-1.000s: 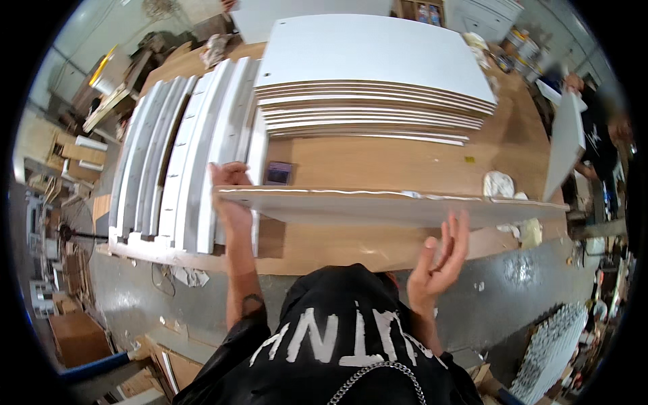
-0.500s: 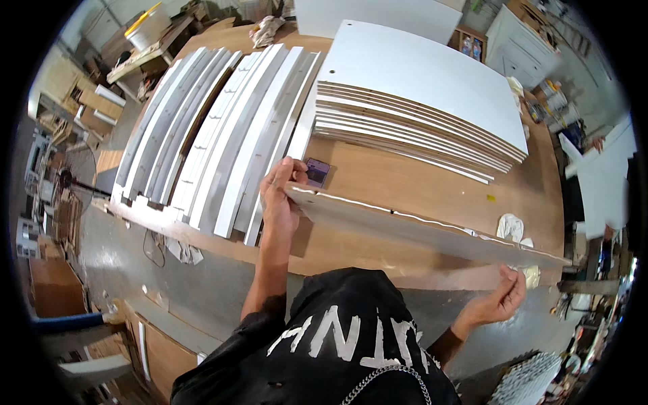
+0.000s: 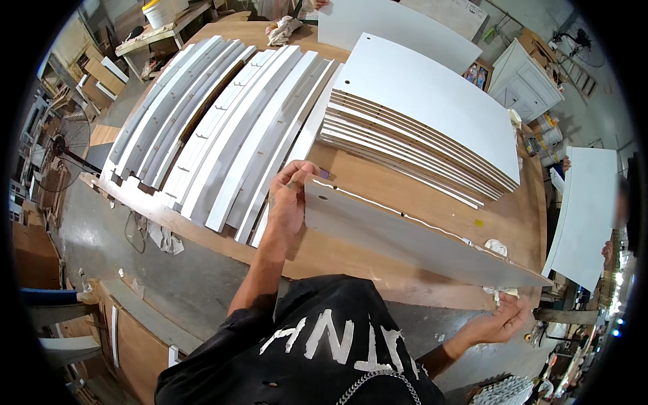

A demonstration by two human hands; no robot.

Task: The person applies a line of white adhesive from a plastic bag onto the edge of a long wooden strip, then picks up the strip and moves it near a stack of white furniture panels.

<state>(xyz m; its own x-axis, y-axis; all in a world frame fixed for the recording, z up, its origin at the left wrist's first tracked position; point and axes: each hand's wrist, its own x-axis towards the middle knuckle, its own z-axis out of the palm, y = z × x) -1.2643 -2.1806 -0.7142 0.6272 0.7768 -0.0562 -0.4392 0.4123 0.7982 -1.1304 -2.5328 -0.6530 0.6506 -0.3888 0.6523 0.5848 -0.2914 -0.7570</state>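
My left hand (image 3: 289,199) grips the near-left end of a white panel (image 3: 405,239) standing on its long edge, its broad face toward me. Along its raw brown top edge runs a wavy bead of white glue (image 3: 364,200), and a dark round hole shows near the gripped end. Just below the panel's far-right end is my right hand (image 3: 498,322), fingers curled together and apart from the panel; whether something small is in them I cannot make out. Beyond the panel lies a stack of white panels (image 3: 432,101) with drilled holes.
Long white strips (image 3: 233,135) lie side by side on the brown worktable (image 3: 378,169). A crumpled rag (image 3: 283,30) sits at the back. At right, another person's hands hold a white panel (image 3: 586,216); a hand also grips a panel (image 3: 398,34) at the far edge. A fan (image 3: 64,148) stands left.
The view has shifted. The panel in my left hand slants more steeply and shows more of its face. My right hand has dropped slightly away from its end. The other person's panel is more visible.
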